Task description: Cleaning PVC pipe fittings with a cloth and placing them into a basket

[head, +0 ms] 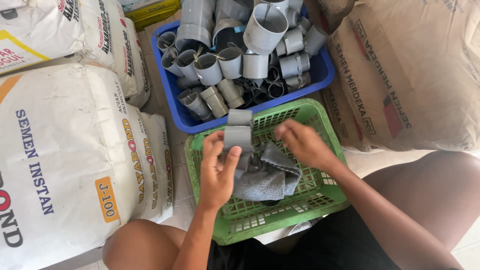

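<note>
My left hand grips a grey plastic pipe fitting and holds it upright over the green slatted basket. A grey cloth hangs below the fitting, down into the basket; its upper corner seems pinched in the same hand. Just to the right of the fitting, over the basket, is my right hand, fingers bent and close to the top edge of the cloth; whether it touches the cloth is unclear.
A blue crate packed with several grey pipe fittings stands just beyond the green basket. White cement sacks are stacked at the left, brown paper sacks at the right. My bare knees flank the basket.
</note>
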